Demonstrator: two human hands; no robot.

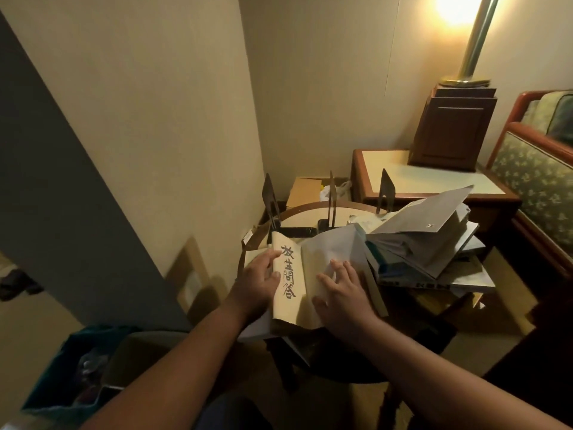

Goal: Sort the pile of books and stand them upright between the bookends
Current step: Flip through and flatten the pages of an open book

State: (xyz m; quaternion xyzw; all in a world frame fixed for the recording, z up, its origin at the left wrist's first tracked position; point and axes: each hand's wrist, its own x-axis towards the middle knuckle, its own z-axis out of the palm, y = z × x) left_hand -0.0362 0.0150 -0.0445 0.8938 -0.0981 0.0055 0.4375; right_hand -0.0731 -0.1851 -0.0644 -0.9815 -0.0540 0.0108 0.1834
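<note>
A cream book with large black characters down its cover lies on the round table. My left hand grips its left edge, thumb on the cover. My right hand rests flat with spread fingers on a pale book or sheet beside it. A messy pile of books sits to the right, topped by a grey book lying open face down. Three dark metal bookends stand at the table's back: left, middle, right.
A wooden side table holds a dark cabinet with a lamp. A floral sofa stands at right. A cardboard box sits behind the round table; a teal bin and another box stand on the floor at left.
</note>
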